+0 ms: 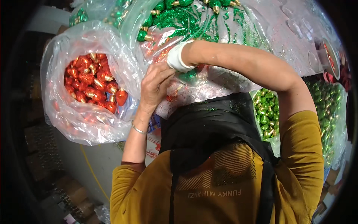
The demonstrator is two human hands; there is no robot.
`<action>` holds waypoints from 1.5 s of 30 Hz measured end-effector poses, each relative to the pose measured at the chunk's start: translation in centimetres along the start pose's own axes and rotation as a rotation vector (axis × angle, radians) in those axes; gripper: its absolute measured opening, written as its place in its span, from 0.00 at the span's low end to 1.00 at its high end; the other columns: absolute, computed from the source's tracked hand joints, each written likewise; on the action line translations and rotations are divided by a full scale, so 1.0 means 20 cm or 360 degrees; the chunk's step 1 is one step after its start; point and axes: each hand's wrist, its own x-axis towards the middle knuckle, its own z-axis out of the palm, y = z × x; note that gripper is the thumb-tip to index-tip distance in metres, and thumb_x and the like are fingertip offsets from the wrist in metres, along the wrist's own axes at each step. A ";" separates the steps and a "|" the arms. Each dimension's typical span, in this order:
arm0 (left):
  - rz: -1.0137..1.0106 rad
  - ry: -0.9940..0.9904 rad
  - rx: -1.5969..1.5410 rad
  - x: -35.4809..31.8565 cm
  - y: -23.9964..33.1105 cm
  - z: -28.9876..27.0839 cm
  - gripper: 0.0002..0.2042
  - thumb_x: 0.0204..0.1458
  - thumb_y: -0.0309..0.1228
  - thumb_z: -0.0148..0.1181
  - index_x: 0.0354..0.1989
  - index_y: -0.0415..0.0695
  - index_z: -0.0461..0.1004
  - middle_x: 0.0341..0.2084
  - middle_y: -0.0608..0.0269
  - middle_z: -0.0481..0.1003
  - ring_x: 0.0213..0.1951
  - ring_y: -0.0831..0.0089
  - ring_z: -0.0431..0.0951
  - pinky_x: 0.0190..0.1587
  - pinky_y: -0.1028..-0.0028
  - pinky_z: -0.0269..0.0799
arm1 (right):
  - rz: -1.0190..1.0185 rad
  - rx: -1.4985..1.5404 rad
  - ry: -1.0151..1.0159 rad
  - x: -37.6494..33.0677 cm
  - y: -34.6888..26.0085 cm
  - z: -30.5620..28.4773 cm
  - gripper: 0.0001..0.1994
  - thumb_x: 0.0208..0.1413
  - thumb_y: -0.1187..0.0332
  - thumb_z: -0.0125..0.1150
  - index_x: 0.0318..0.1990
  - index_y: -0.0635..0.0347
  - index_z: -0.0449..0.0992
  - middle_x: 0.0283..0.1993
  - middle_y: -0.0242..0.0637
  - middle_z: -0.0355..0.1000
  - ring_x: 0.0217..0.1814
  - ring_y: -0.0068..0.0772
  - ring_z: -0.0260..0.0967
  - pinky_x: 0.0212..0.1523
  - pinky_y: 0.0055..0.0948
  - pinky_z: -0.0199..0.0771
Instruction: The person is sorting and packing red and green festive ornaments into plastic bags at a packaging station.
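My left hand [153, 84] is raised at the middle of the work surface, with its fingers closed and pressed together at the edge of a white cloth-like cover [180, 56] on my right wrist. Whatever lies between those fingertips is too small to make out. Reaching in from the right, my right arm [238, 59] bends across toward the left hand. The fingers of my right hand are hidden behind the white cover and the left hand. Beneath both hands lies clear plastic sheeting [207, 84] scattered with red and green glitter.
On the left stands a clear plastic bag [56, 97] with red glossy bulb-shaped ornaments [91, 80]. Green ornaments [182, 3] and green glitter [179, 22] lie at the far side. More green ornaments [266, 114] are in bags at right, below a container of red glitter [329, 58].
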 end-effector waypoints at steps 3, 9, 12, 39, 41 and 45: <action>0.0041 0.0067 -0.0011 -0.02 -0.04 0.02 0.09 0.43 0.19 0.62 0.35 0.40 0.77 0.33 0.58 0.75 0.41 0.60 0.75 0.44 0.67 0.71 | 0.0181 0.0011 0.0016 -0.09 0.00 0.00 0.09 0.45 0.69 0.56 0.32 0.63 0.79 0.32 0.51 0.76 0.34 0.52 0.75 0.35 0.41 0.73; 0.0102 0.0062 0.0019 -0.04 -0.06 0.06 0.09 0.44 0.21 0.61 0.35 0.42 0.76 0.32 0.58 0.74 0.39 0.58 0.74 0.43 0.65 0.70 | 0.0208 -0.0023 -0.0525 -0.09 0.02 0.12 0.11 0.49 0.66 0.57 0.37 0.63 0.79 0.37 0.49 0.76 0.37 0.49 0.74 0.38 0.41 0.72; 0.0118 0.0123 -0.0074 -0.06 -0.07 0.07 0.08 0.44 0.21 0.60 0.35 0.42 0.76 0.32 0.57 0.74 0.39 0.58 0.74 0.43 0.65 0.70 | 0.0315 0.0038 -0.0502 -0.09 -0.05 0.15 0.12 0.51 0.65 0.57 0.40 0.62 0.78 0.39 0.48 0.76 0.39 0.47 0.73 0.40 0.40 0.71; 0.0161 0.0099 0.0016 -0.01 -0.07 0.09 0.10 0.43 0.15 0.61 0.35 0.39 0.76 0.32 0.56 0.75 0.38 0.61 0.74 0.42 0.70 0.70 | 0.0104 0.0492 0.0212 -0.17 0.05 0.27 0.10 0.45 0.67 0.61 0.28 0.67 0.78 0.25 0.52 0.73 0.25 0.45 0.68 0.29 0.40 0.69; 0.0144 0.0087 0.0037 -0.01 -0.07 0.09 0.10 0.44 0.14 0.61 0.35 0.39 0.76 0.33 0.56 0.75 0.38 0.63 0.74 0.42 0.72 0.70 | 0.0179 0.0425 0.0243 -0.17 0.03 0.27 0.10 0.44 0.67 0.61 0.29 0.67 0.78 0.25 0.53 0.72 0.25 0.45 0.68 0.29 0.40 0.69; 0.0111 0.0070 0.0018 -0.01 -0.07 0.09 0.10 0.44 0.15 0.61 0.35 0.39 0.76 0.33 0.56 0.75 0.38 0.64 0.74 0.42 0.72 0.70 | 0.0171 0.0402 0.0161 -0.17 0.03 0.24 0.10 0.44 0.67 0.62 0.29 0.67 0.78 0.24 0.52 0.72 0.25 0.44 0.69 0.29 0.39 0.69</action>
